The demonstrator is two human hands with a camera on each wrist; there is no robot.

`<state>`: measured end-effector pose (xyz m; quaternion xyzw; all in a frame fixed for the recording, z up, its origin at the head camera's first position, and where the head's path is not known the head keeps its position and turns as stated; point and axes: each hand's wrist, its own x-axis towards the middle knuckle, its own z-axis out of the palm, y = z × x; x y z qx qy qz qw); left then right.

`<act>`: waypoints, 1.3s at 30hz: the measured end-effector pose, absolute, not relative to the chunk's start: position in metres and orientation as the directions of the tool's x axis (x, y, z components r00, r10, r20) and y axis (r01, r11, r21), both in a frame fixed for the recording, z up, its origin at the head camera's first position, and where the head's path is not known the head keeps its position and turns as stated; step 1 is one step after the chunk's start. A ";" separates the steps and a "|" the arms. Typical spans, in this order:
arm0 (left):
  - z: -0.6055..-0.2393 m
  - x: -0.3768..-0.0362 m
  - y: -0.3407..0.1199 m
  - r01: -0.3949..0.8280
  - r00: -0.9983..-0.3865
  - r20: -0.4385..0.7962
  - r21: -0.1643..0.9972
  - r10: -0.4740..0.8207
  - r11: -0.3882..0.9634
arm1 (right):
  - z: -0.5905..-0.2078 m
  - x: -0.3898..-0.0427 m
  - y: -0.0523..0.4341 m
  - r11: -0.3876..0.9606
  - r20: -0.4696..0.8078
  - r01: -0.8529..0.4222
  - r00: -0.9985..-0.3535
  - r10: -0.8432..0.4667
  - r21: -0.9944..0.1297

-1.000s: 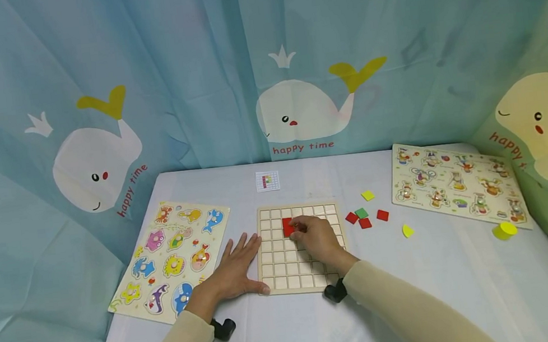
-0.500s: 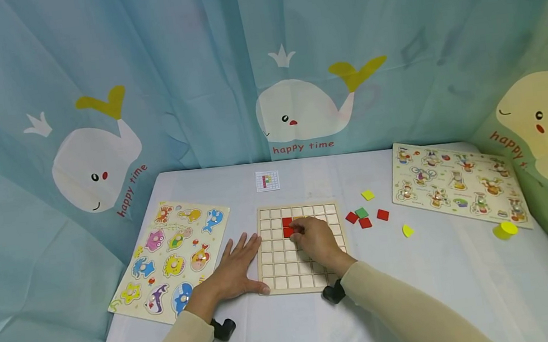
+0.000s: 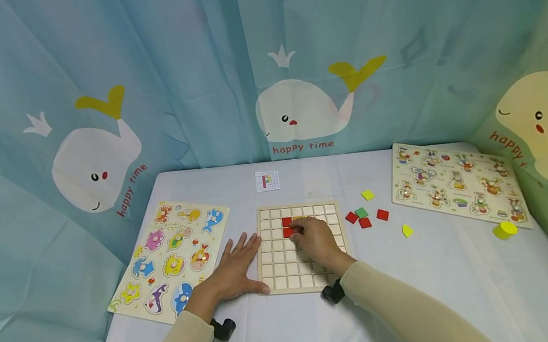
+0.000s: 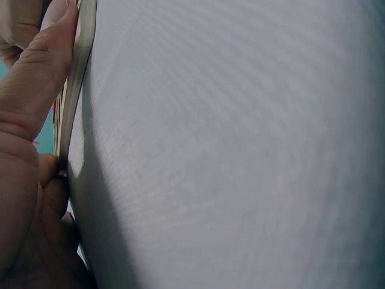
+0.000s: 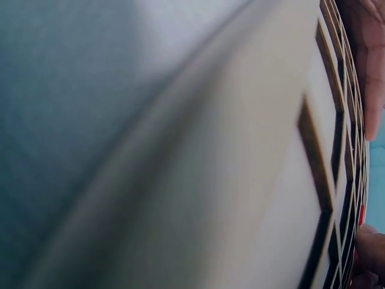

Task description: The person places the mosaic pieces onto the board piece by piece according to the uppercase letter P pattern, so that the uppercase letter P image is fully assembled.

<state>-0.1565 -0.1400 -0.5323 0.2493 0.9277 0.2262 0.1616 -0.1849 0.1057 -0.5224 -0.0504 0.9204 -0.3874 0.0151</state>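
A square wooden grid board [image 3: 280,269] lies on the table in the head view. Two red square tiles sit in its upper cells, one [image 3: 287,222] directly above the other [image 3: 288,232]. My right hand [image 3: 319,243] reaches over the board with curled fingers, thumb and forefinger pinching at the right side of the lower red tile. A yellow strip shows just behind its knuckles; the cells under the hand are hidden. My left hand [image 3: 234,270] lies spread along the board's left edge, its thumb [image 4: 45,60] against the wooden side in the left wrist view.
Loose red tiles [image 3: 383,215], a green tile [image 3: 362,213] and a yellow tile [image 3: 368,195] lie right of the board. Beyond are a yellow quarter-round piece [image 3: 407,230] and yellow cylinder [image 3: 505,230]. Picture puzzles [image 3: 154,240] [image 3: 447,205] flank both sides; a printed grid card [image 3: 267,181] lies behind.
The red patch under my right fingertips now shows as two separate tiles with a line between them. My right hand has shifted very slightly; my left hand has stayed put.
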 end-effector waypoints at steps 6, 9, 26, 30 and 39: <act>-0.532 -0.156 -0.140 0.379 -0.823 -0.199 0.505 0.532 0.776 | -0.522 -0.185 0.108 0.677 0.014 -0.077 -0.995 -0.099 -0.732; -0.531 -0.156 -0.140 0.378 -0.823 -0.201 0.507 0.532 0.775 | -0.522 -0.184 0.108 0.642 0.012 -0.063 -0.996 -0.083 -0.764; -0.533 -0.156 -0.140 0.367 -0.828 -0.205 0.504 0.522 0.782 | -0.504 -0.185 0.126 0.552 0.044 -0.037 -0.999 -0.002 -0.833; -0.534 -0.156 -0.140 0.356 -0.833 -0.210 0.505 0.513 0.786 | -0.499 -0.186 0.143 0.568 0.067 -0.047 -0.998 0.013 -0.822; -0.536 -0.156 -0.139 0.358 -0.833 -0.212 0.498 0.511 0.790 | -0.500 -0.184 0.200 0.625 0.064 0.025 -0.991 0.119 -0.780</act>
